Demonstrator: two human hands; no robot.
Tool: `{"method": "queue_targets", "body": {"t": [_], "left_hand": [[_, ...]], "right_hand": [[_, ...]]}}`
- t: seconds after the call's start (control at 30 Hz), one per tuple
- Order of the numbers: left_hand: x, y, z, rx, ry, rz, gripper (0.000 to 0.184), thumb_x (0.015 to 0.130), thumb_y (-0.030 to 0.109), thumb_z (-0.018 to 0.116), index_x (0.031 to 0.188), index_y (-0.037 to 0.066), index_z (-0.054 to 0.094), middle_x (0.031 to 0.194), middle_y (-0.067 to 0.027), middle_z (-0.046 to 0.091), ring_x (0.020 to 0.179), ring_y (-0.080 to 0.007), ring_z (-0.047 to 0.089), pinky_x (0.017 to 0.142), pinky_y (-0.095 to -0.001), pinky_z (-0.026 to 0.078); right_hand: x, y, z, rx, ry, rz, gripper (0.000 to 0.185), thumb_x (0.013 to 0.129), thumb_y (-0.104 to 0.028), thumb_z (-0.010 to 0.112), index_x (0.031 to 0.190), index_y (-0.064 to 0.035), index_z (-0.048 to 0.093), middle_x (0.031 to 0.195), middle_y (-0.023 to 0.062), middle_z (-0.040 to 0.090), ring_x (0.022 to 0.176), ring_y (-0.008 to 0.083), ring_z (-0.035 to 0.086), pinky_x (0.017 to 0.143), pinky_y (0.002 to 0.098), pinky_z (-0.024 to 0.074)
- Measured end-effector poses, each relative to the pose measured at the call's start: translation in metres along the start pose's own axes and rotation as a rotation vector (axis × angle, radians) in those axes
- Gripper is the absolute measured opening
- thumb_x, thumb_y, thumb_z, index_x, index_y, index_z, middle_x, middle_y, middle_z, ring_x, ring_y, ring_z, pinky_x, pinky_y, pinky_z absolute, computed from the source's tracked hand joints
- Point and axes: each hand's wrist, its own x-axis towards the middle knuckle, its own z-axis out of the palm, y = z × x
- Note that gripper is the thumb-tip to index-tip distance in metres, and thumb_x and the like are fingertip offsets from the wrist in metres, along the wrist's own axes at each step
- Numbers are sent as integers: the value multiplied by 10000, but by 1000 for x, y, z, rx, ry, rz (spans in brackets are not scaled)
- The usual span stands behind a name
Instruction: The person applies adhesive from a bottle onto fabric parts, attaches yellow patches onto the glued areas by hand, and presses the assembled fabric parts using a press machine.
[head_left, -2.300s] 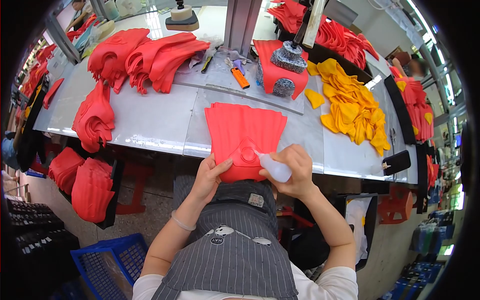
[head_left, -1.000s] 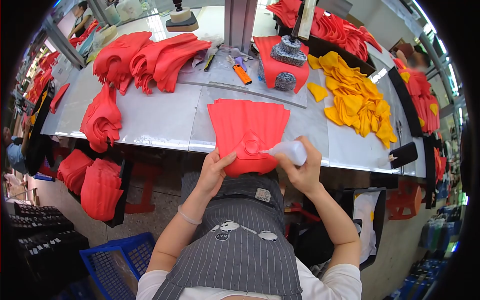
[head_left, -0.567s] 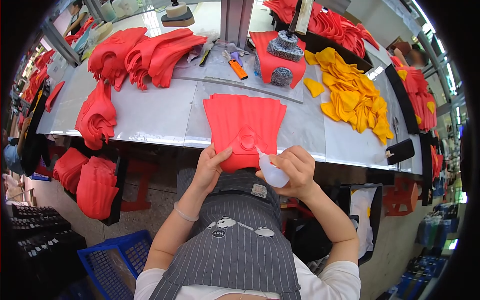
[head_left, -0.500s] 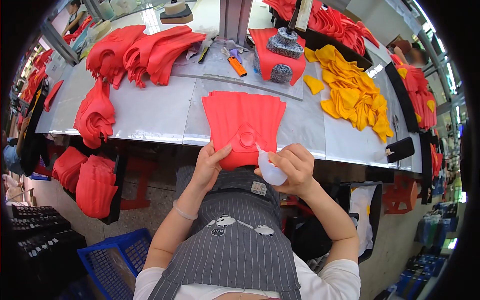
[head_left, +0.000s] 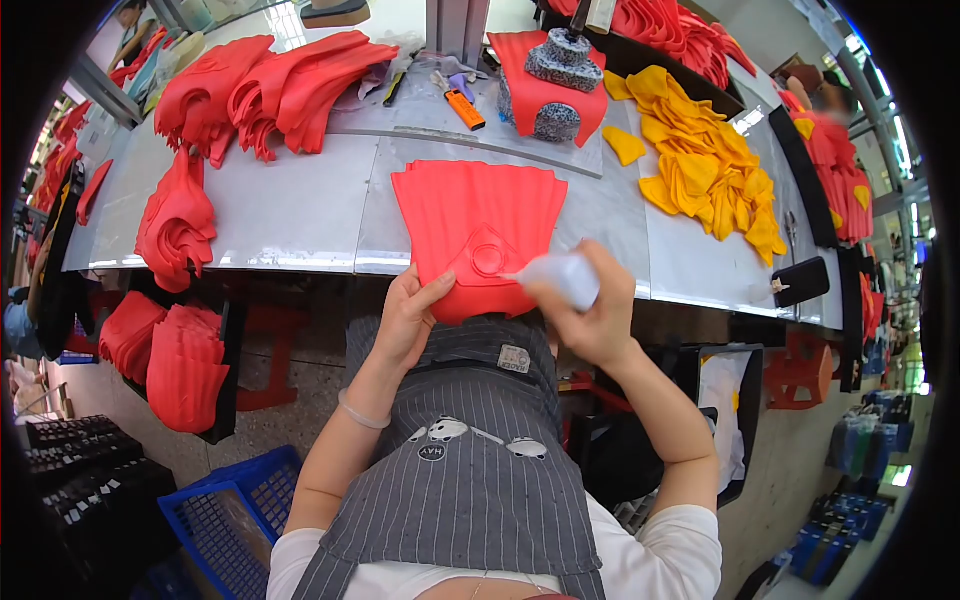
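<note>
A red ribbed, fin-shaped rubber piece (head_left: 482,205) lies partly over the table's front edge, with a raised round emblem near its lower end. My left hand (head_left: 408,312) pinches its lower left edge, thumb on top. In my right hand (head_left: 590,315) is a white squeeze bottle (head_left: 566,278), blurred by motion. The bottle's thin nozzle points left, close to the right side of the emblem; whether it touches the surface I cannot tell.
Red pieces (head_left: 300,95) are stacked at the back left. Yellow pieces (head_left: 705,170) lie heaped on the right, near a black phone (head_left: 801,282). A speckled block (head_left: 556,122) holds another red piece. An orange cutter (head_left: 464,109) lies behind. A blue crate (head_left: 235,510) stands below.
My right hand has tipped the bottle from nearly upright to more level, and its nozzle now points left. My left hand still holds the red piece. The view has shifted slightly.
</note>
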Motion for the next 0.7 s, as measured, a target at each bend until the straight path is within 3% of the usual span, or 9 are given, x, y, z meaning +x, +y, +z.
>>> {"method": "queue_targets", "body": {"t": [0.07,0.17,0.27,0.37,0.47,0.6,0.7], "left_hand": [[0,0,1,-1,13,5,384,920,154,605,1245,-21,497,1146,-116,638,981,-151,642,768,-294,536],[0,1,3,-3,24,1,389,919,150,604,1249,-23,492,1149,-116,636,973,-150,645,756,-293,538],[-1,1,3,5,16,-3,390,919,151,604,1249,-23,490,1148,-117,636,968,-150,646,753,-290,539],[0,2,2,11,9,-5,383,920,158,604,1242,-19,497,1133,-114,641,952,-147,650,743,-286,539],[-1,1,1,9,7,-7,371,922,165,602,1232,-14,504,1116,-111,646,937,-143,651,734,-283,540],[0,0,3,-4,19,20,363,924,174,601,1222,-11,509,1106,-109,649,926,-140,651,728,-282,539],[0,-1,5,-16,28,30,365,925,181,602,1221,-11,510,1103,-111,648,921,-141,651,721,-284,541]], "right_hand": [[8,4,-1,134,24,191,275,756,-183,783,789,-1,579,666,113,576,578,202,568,545,308,432],[15,3,-1,148,30,181,278,750,-182,788,782,-6,576,671,116,589,583,205,580,542,304,430],[15,4,0,57,-11,109,244,780,-154,759,806,3,575,675,76,581,607,137,566,562,259,422],[16,0,-2,-17,-4,51,283,735,-191,798,777,-18,578,664,107,552,585,252,559,535,329,425],[18,-6,2,-86,9,-196,275,693,-168,813,759,-22,589,632,75,523,527,228,503,516,317,395],[1,-8,6,-363,-100,-505,254,561,-146,714,771,-93,581,682,-1,531,588,160,494,532,290,387],[-11,-8,17,-434,-111,-644,180,617,-134,666,772,-98,583,686,-21,519,598,140,486,540,275,382]]}}
